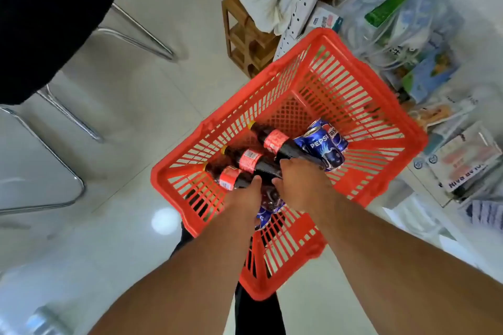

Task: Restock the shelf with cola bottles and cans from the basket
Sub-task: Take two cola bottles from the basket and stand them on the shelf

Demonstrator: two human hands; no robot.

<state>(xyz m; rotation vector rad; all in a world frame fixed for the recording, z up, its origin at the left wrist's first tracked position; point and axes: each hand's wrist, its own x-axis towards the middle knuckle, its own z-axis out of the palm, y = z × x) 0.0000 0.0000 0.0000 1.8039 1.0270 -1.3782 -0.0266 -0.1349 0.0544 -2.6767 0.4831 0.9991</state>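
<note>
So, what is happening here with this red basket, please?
A person is reaching with both hands into a red basket that holds three cola bottles and some blue Pepsi cans. The left hand grips the nearest bottle, and the right hand is on the bases of the other two bottles. Nothing is lifted out yet, and no shelf is visible.
</note>
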